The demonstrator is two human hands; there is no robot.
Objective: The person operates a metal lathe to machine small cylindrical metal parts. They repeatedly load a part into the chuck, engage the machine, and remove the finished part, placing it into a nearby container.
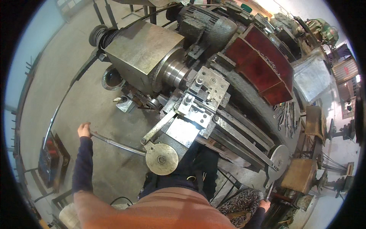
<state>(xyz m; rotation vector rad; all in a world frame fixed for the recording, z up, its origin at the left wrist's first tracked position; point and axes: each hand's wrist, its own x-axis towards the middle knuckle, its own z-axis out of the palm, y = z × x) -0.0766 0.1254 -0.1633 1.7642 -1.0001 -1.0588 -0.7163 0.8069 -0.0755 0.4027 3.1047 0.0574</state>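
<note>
At the left, my left hand [84, 130] is closed round the end of a long metal lever [122, 146]. That lever runs to a round brass-coloured disc [162, 158] on the near side of a lathe-like machine. Low at the right, my right hand [264, 205] grips a thin metal crank handle [270, 191], which hangs below a grey handwheel [279, 160]. Between my hands sits the tool slide [196, 110], with bolts and a flat shiny plate. A bright metal cylinder [176, 74] sits in the machine's head, close to the slide. Its contact with any tool is too small to tell.
A boxy headstock [143, 45] stands at the far left of the machine, with a dark motor [206, 24] behind. Dark red trays [261, 63] and several wrenches [288, 118] lie along the right side. A long rod lever [63, 103] rises at the left.
</note>
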